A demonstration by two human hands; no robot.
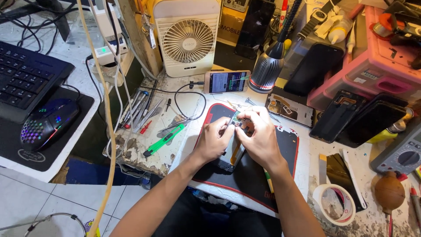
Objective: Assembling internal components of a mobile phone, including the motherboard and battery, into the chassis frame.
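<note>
Left hand: the left hand (pixel 213 139) curls around the left edge of the opened phone (pixel 232 151), fingers bent, thumb pressing near the top end.
Right hand: the right hand (pixel 261 136) lies over the phone's upper part, fingertips drawn together in a pinch at the exposed top; what they pinch is too small to tell.
Phone: it lies lengthwise under both hands on the black mat (pixel 287 147) with a red border, its lower end pointing toward the person.
Just left of the hands: a green-handled tool (pixel 163 140), and further left tweezers and screwdrivers (pixel 139 109) spread on the worn bench.
Right of the hands: a roll of tape (pixel 335 204) nearer the person, a brown bulb blower (pixel 389 192) beyond it, and a meter (pixel 401 153) at the edge.
Beyond the hands: a lit phone (pixel 226 81) lying sideways with a cable, a lamp head (pixel 267 68) beside it, dark phone panels (pixel 351 116) to the right.
Farthest: a small white fan (pixel 187 37) and a pink box (pixel 377 57).
Far left: a lit mouse (pixel 48 123) and keyboard (pixel 24 77).
</note>
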